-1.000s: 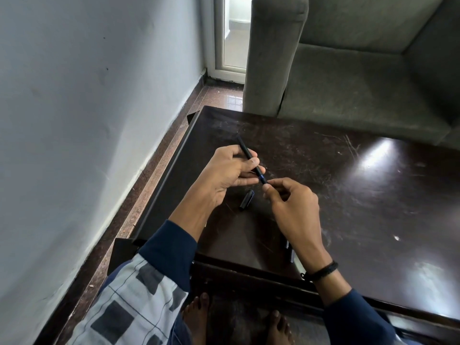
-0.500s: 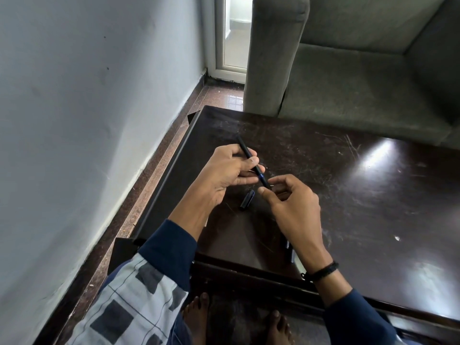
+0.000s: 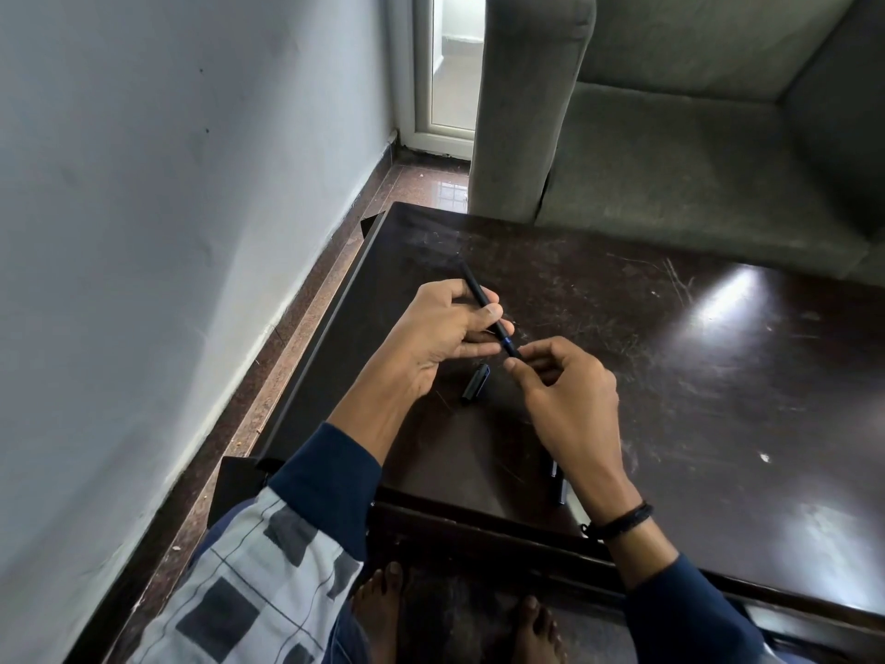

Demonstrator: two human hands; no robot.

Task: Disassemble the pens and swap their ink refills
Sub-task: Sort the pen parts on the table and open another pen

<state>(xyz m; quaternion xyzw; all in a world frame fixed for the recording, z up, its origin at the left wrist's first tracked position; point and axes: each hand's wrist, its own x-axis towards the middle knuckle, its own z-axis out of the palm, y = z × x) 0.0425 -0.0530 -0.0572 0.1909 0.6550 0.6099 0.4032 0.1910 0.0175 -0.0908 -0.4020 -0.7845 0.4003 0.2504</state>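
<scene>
My left hand (image 3: 443, 335) grips a thin black pen (image 3: 476, 289) with a blue band near its front end; the pen slants up and away over the dark table (image 3: 718, 376). My right hand (image 3: 570, 400) has thumb and forefinger closed at the pen's front tip (image 3: 512, 351). A black pen cap (image 3: 476, 383) lies on the table just below the two hands. Another pen part (image 3: 558, 481) lies near the table's front edge, mostly hidden behind my right wrist.
A grey sofa (image 3: 670, 160) stands beyond the table's far edge. A pale wall (image 3: 167, 232) runs along the left with a strip of floor (image 3: 297, 337) between it and the table. My bare feet (image 3: 383, 611) show under the table's front edge.
My right hand's fingers have shifted slightly at the pen's tip, turning and opening a little. The left hand and pen stay nearly still.
</scene>
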